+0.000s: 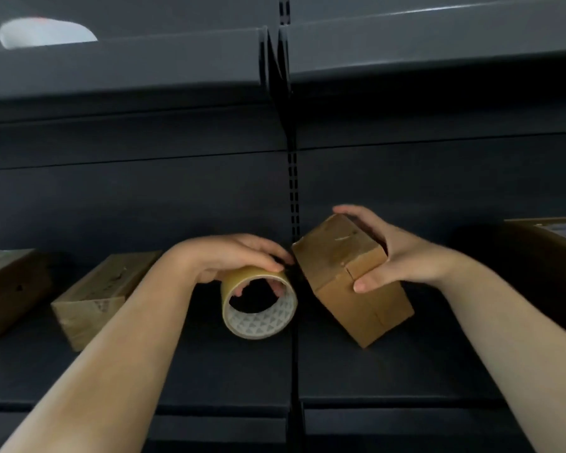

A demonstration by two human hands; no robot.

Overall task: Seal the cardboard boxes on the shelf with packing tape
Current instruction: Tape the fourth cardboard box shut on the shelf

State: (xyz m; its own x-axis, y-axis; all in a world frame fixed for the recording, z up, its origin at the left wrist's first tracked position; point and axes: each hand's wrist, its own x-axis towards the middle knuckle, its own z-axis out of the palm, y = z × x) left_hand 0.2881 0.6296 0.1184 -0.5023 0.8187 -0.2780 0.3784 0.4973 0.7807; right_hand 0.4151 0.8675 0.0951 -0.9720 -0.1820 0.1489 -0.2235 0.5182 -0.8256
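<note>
A small cardboard box [343, 256] stands tilted on one corner on the dark shelf [389, 371], right of centre. My right hand [389, 250] grips it, fingers over its far top edge and thumb on the near face by the flap seam. My left hand [232, 256] holds a roll of tan packing tape [258, 322] just left of the box, fingers curled over the roll and into its core. The roll's open side faces me.
Two more cardboard boxes lie on the shelf at the left [102, 289] and far left [7, 286]. A larger box [549, 256] sits at the right edge. A slotted upright [293, 191] divides the shelf bays. A white object [43, 32] lies on the shelf above.
</note>
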